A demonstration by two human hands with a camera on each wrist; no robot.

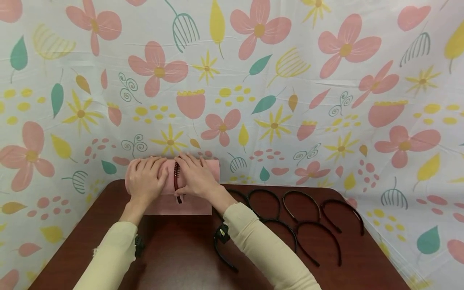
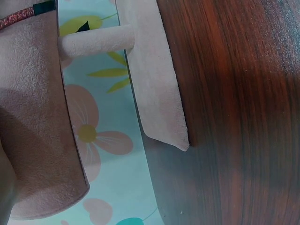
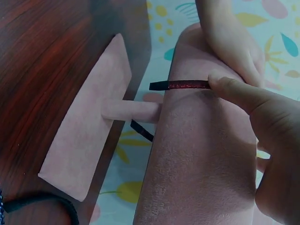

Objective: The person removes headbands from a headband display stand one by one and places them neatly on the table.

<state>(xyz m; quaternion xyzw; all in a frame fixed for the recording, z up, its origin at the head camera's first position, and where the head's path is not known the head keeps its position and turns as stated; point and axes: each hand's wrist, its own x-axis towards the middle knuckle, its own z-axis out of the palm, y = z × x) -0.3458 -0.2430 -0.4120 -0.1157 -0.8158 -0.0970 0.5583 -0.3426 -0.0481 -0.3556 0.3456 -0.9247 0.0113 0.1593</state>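
A pink plush headband stand (image 1: pixel 168 186), a horizontal roll on a post and flat base, stands at the back of the table. A dark red, glittery headband (image 1: pixel 176 180) with black tips arches over the roll's middle. My right hand (image 1: pixel 197 175) lies over the roll just right of it. In the right wrist view that thumb presses on the headband (image 3: pixel 187 85) near one end, and the other fingers are partly hidden behind the roll. My left hand (image 1: pixel 146 177) grips the roll's left part, fingers over the top. The headband's black tip also shows in the left wrist view.
Several black headbands (image 1: pixel 302 192) lie on the dark wood table (image 1: pixel 174 249), right of the stand, some overlapping. Another black headband (image 1: pixel 225 259) lies partly under my right forearm. A flower-patterned cloth (image 1: pixel 224 80) hangs behind the table.
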